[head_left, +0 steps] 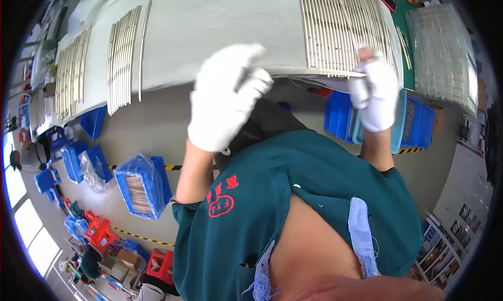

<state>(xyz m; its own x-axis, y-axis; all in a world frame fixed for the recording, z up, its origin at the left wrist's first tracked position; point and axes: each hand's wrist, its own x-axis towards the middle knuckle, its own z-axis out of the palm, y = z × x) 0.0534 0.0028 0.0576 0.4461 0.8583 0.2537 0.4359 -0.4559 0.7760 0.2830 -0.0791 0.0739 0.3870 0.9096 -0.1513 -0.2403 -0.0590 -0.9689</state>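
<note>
Wears a dark green cloth shirt point(325, 154) with red stitched characters point(232, 182) on the chest and, beside them, a red outlined oval emblem point(221, 206) enclosing letters, all turned askew to the camera. Holds the white-gloved left hand point(225, 102) above the near edge of the long, white-covered surface point(220, 18), about midway along, with fingers loosely bent and released. Holds the white-gloved right hand point(377, 94), blurred, at the near edge toward the right corner, just beside or over a broad row of slender, pale metallic rods point(335, 34). Shows curled fingers there, with bare skin at the tips; cannot tell whether clenched or grasping a rod. Has that broad row lying side by side from the near edge back past the top of the view. Has, toward the left edge, a left row of similar rods point(73, 73), a second row point(121, 60) and, just beside it, a single rod point(143, 52). Borders, past the right edge, on a green surface point(412, 81) and a clear, plastic-wrapped stack point(443, 55). Has blue plastic crates point(335, 115) below the near edge, close to the right hand
</note>
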